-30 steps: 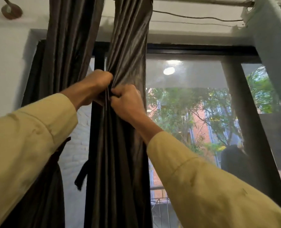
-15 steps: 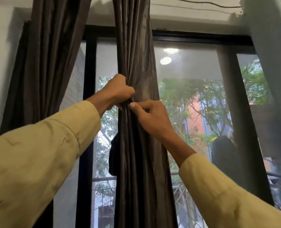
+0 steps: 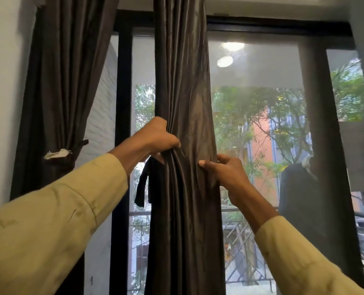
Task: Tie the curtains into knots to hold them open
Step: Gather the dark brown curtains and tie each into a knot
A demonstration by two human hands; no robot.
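The middle curtain [image 3: 183,103] hangs straight down in front of the window [image 3: 262,124], its long axis vertical, running from past the top edge of the view to past the bottom edge, gathered into a narrow column of lengthwise folds. The left hand [image 3: 155,139] has its grip closed on the curtain's left edge, fingers curled over a bunch of pleats; the right hand [image 3: 225,171] sits a little lower on the right edge, its grip pinching the fabric between thumb and fingertips, not fully wrapped round. Both arms wear pale yellow sleeves [image 3: 70,209]. A dark fabric strap [image 3: 141,188] dangles just left of the column, below the left hand. Well to the left, against the white wall [image 3: 2,103], a second curtain [image 3: 70,71] of the same cloth is drawn in at mid-height, with a scrap of whitish material [image 3: 56,154] and a short dark tab at the cinched spot. The black window frame [image 3: 123,103] stands between the two curtains, and a broad dark upright [image 3: 317,124] crosses the glass to the right. Through the pane show green trees [image 3: 251,113], a reddish building and a railing; two ceiling lights are mirrored high in the glass. The cloth is dark brown-grey with a satin sheen, creased and slightly rumpled above the hands, smoother in long pleats below them.
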